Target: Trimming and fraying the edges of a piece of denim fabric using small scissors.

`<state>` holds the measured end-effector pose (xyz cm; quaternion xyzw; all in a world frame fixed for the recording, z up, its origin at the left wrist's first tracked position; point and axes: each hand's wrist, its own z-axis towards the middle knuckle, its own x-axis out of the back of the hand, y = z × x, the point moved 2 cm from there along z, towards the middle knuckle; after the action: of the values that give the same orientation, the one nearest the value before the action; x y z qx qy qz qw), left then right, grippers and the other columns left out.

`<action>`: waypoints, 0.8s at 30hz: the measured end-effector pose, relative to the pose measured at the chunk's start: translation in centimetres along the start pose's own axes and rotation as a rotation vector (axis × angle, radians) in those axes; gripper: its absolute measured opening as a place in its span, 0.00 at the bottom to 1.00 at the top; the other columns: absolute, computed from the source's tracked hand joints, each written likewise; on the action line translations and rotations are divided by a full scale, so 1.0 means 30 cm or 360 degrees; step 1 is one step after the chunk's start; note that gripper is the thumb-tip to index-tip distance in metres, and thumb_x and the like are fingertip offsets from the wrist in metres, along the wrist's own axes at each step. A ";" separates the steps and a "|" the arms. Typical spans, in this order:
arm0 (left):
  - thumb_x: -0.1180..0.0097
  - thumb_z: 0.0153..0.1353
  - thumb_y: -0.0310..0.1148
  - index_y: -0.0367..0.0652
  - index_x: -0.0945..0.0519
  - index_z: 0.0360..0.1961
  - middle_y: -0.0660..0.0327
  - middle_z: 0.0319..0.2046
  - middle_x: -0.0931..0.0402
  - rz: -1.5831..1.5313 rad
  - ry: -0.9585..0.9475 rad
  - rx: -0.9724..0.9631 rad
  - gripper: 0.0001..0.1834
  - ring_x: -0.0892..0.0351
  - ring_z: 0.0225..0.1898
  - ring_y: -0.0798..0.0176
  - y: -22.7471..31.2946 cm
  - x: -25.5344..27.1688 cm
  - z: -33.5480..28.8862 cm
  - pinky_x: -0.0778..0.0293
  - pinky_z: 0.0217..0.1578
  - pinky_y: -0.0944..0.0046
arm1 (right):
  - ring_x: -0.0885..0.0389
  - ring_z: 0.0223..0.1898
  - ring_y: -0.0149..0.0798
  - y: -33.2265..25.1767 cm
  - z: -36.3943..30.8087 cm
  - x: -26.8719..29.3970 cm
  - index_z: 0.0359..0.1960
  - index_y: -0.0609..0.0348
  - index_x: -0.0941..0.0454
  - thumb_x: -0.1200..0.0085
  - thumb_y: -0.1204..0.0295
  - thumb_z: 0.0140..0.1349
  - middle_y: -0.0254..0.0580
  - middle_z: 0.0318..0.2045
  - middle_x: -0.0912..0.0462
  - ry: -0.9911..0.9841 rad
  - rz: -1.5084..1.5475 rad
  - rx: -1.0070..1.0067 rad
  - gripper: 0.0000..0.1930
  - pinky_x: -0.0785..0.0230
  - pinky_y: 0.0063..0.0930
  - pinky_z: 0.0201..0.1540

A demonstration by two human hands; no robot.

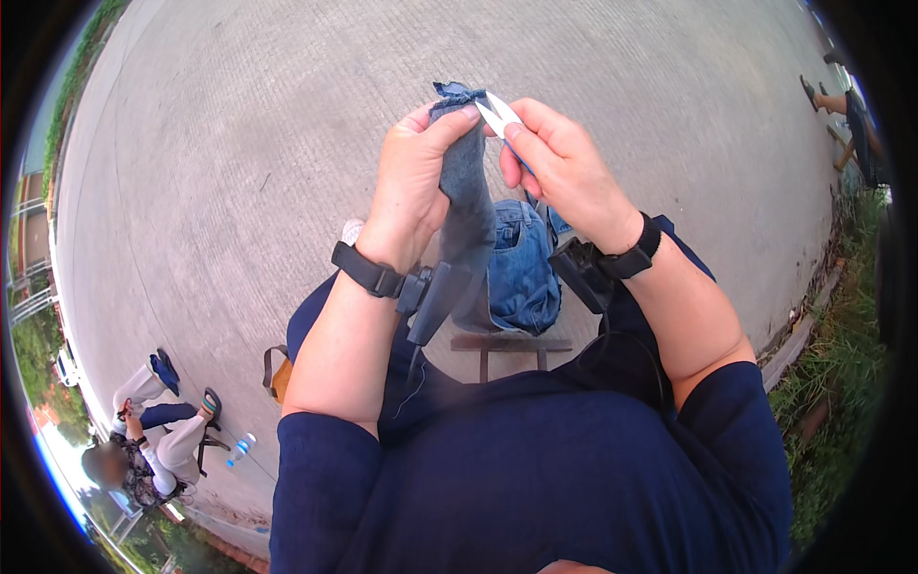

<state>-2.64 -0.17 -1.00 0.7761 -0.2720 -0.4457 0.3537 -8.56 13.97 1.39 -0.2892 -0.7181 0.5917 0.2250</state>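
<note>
Between its thumb and fingers my left hand (413, 172) pinches the upper end of a blue-grey denim piece (467, 172), which looks like a jeans leg and hangs down from the grip. Its top edge is bunched, with a darker folded hem. In my right hand (566, 163) is a pair of thread snips (501, 117) with pale blades and a bit of blue at the handle. The blade tips are apart and lie at the hem, close to my left thumb. Below, a heap of blue jeans (522, 268) with a pocket showing lies between my knees.
Under the jeans shows a small wooden stool (512, 344). A tan bag (276, 374) is beside my left thigh. At the lower left, a person (158, 445) sits near a plastic bottle (241, 450). Another person's leg (828, 101) appears far right, above a grass strip (832, 392).
</note>
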 end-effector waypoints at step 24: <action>0.42 0.57 0.27 0.39 0.19 0.35 0.64 0.30 0.20 -0.0052 0.0022 0.0012 0.05 0.24 0.32 0.73 -0.011 0.006 0.006 0.30 0.34 0.73 | 0.38 0.17 0.17 0.004 0.004 0.015 0.40 0.58 0.27 0.62 0.69 0.69 0.28 0.19 0.27 0.0025 0.0072 0.0047 0.10 0.45 0.12 0.19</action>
<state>-2.67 -0.15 -1.41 0.7848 -0.2586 -0.4450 0.3452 -8.95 14.20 1.25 -0.3066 -0.7007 0.6049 0.2216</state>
